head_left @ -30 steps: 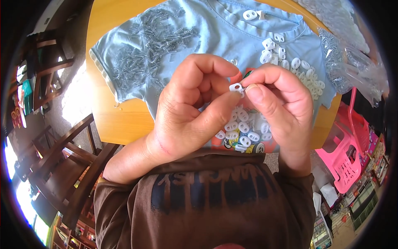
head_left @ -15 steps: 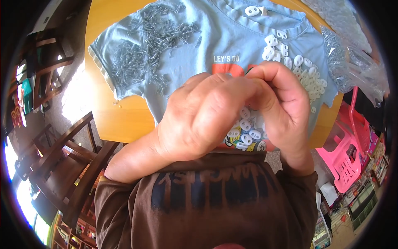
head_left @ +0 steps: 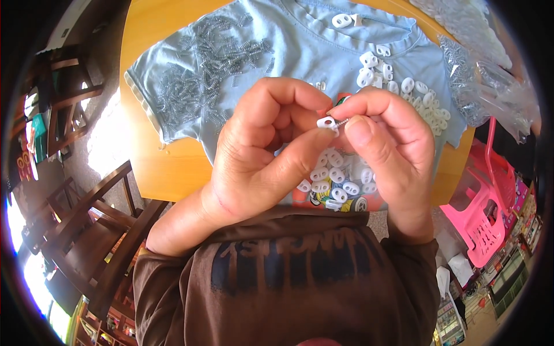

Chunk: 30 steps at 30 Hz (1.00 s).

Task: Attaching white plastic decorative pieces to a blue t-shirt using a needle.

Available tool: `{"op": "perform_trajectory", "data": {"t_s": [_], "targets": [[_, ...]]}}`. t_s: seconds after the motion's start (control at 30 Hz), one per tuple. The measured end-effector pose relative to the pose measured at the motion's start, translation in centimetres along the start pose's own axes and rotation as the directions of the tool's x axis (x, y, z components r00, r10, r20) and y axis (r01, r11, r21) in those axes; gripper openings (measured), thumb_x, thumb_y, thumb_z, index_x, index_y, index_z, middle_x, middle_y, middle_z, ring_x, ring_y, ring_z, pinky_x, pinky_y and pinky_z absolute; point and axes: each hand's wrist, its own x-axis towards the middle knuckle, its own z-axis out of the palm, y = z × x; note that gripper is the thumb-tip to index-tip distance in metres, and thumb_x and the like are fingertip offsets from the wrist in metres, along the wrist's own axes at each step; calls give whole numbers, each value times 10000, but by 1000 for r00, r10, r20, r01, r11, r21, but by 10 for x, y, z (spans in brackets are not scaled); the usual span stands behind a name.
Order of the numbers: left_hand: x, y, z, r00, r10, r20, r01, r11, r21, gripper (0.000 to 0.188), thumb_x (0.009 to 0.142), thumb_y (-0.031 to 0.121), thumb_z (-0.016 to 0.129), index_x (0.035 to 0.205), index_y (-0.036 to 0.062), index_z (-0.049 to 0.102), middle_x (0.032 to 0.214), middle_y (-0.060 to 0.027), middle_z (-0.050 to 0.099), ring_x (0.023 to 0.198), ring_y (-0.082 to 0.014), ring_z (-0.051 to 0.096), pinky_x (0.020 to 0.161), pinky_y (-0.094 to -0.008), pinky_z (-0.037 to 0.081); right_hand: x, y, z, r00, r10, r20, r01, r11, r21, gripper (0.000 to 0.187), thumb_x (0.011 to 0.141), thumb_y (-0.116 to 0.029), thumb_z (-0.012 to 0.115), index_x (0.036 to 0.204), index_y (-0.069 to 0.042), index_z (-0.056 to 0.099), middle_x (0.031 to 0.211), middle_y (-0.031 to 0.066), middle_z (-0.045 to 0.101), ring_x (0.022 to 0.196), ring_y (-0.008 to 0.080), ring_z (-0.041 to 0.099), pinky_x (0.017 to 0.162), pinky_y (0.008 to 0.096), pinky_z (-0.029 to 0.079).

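Rolling its back away since half a second ago, my left hand (head_left: 251, 153) is pinching a white toggle (head_left: 327, 123); just rightward, my right hand (head_left: 398, 144) is gripping a thin spring (head_left: 343, 122). I'm judging both light (the spring slippery), the toggle's stiff sides offering best hold.

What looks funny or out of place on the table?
The blue T-shirt is spread over the table like a tablecloth, odd for clothing. Loose springs and white plastic pieces lie on it in groups, so they don't look spilled.
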Motion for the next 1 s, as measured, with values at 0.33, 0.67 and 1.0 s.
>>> {"op": "perform_trajectory", "data": {"t_s": [0.33,0.67,1.0], "targets": [[-1,-1,-3,999,21,35,-20,999,-32,273,826,-67,533,1069,1,429,837,-36,570,685,-26,509,590,-162,415,-1,-5,5,997,25,-80,-20,998,67,222,876,-189,544,943,21,569,822,37,562,745,76,520,667,209,445],[-7,13,-1,985,32,-168,-35,999,-15,258,820,11,564,1053,-1,455,756,-65,573,470,-59,448,460,-174,388,-10,-19,-3,952,-107,-285,73,989,-127,181,836,-111,555,921,48,573,752,35,540,659,85,469,619,194,375],[-23,10,-14,982,13,-187,-9,1000,24,232,828,-7,549,1040,6,459,757,-59,584,523,-41,466,484,-168,395,-13,-9,1,963,-141,229,267,394,-880,182,673,-37,653,841,-21,584,811,94,540,772,287,536,667,354,437]]}}
